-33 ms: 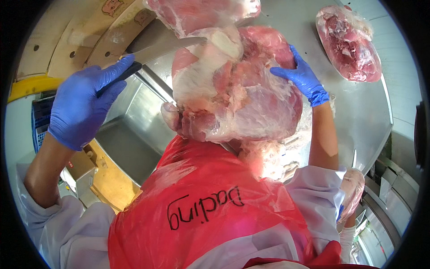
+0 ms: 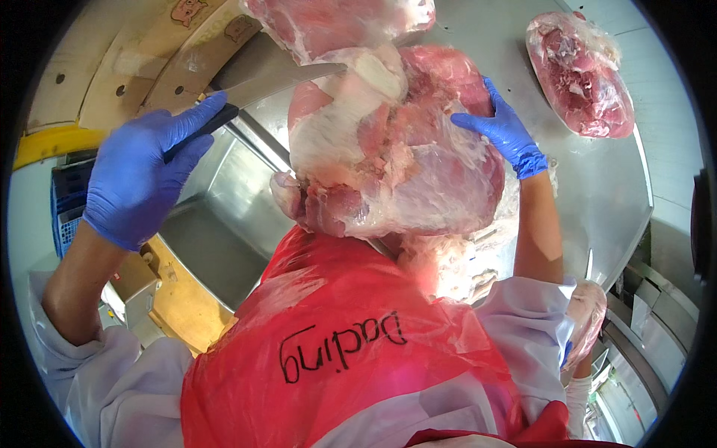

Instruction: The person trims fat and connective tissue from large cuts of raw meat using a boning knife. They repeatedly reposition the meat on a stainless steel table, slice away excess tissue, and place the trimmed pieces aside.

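Note:
A long knife (image 2: 287,78) with a black handle is gripped in my left hand (image 2: 138,175), which wears a blue glove. Its blade points right, and the tip reaches the whitish upper-left part of a large raw meat cut (image 2: 426,175) in front of me. I cannot tell whether the edge touches it. My right hand (image 2: 508,134), also gloved in blue, clasps the cut's right side. The thumb lies over the top; some fingers are hidden by the meat's edge. Pale fat and reddish muscle show on the cut.
Another meat piece (image 2: 336,26) lies just beyond, and one more (image 2: 581,78) sits far right on the metal table (image 2: 597,194). Left are cardboard boxes (image 2: 112,75) and a steel basin (image 2: 216,239). At lower right, meat (image 2: 586,313) is beside another person's arm.
My left hand and the knife have shifted very slightly to the right. My right hand and the meat stay practically in place.

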A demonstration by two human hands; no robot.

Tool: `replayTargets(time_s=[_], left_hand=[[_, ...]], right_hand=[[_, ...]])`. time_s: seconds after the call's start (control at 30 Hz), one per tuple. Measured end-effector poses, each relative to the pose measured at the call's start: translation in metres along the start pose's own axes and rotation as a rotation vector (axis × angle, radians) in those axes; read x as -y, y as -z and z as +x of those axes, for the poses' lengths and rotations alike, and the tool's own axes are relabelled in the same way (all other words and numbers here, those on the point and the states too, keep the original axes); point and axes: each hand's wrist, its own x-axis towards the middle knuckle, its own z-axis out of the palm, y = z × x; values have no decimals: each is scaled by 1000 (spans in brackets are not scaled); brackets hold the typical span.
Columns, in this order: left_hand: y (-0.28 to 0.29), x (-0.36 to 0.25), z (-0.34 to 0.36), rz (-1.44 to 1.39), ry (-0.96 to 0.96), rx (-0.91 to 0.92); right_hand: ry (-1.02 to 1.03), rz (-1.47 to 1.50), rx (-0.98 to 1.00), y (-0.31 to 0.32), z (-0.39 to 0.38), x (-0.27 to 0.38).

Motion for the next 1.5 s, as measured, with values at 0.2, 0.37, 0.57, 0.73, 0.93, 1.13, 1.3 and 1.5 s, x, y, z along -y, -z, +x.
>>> replayTargets(time_s=[0.2,0.37,0.57,0.73,0.93,1.13,1.3,1.5], left_hand=[[-50,5,-19,-268,142,-26],[-94,-7,-30,-337,231,-79],[-140,-7,-24,-407,260,-69],[-178,12,-17,-431,183,-129],[-203,36,0,-499,78,-140],[-221,68,24,-488,-43,-178],[-173,98,54,-551,-93,-110],[-1,99,89,-382,-327,-188]], right_hand=[[63,120,-12,-1,1,2],[-13,46,-94,5,6,11],[-44,121,-106,21,6,-3],[-53,19,-160,20,2,-5],[-42,67,-176,23,-5,-13],[-102,133,-203,22,-10,-12],[-130,145,-236,19,-14,-18],[-128,209,-321,8,-27,-14]])
